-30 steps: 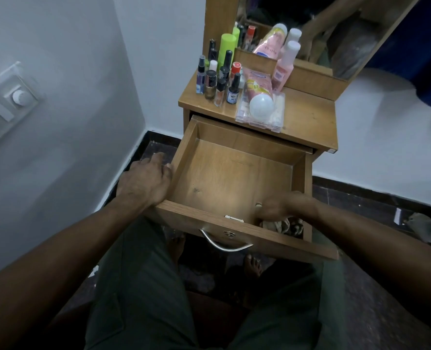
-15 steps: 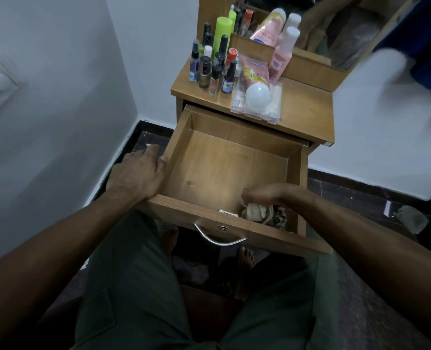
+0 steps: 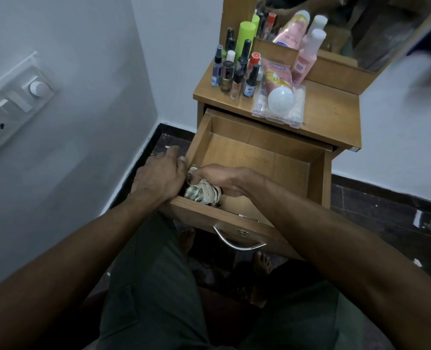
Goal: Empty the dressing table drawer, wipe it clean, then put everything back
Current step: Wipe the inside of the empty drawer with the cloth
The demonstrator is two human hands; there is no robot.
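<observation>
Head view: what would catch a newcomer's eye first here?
The open wooden drawer, bare but for a crumpled patterned cloth that the right hand grips at its front left corner. The left hand rests on the drawer's left edge. Behind, nail polish bottles crowd the dressing table top.

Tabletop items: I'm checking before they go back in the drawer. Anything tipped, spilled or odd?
One pink tube lies on its side across the clear box, cap toward the drawer; it might roll. The small bottles stand upright. No spill shows.
</observation>
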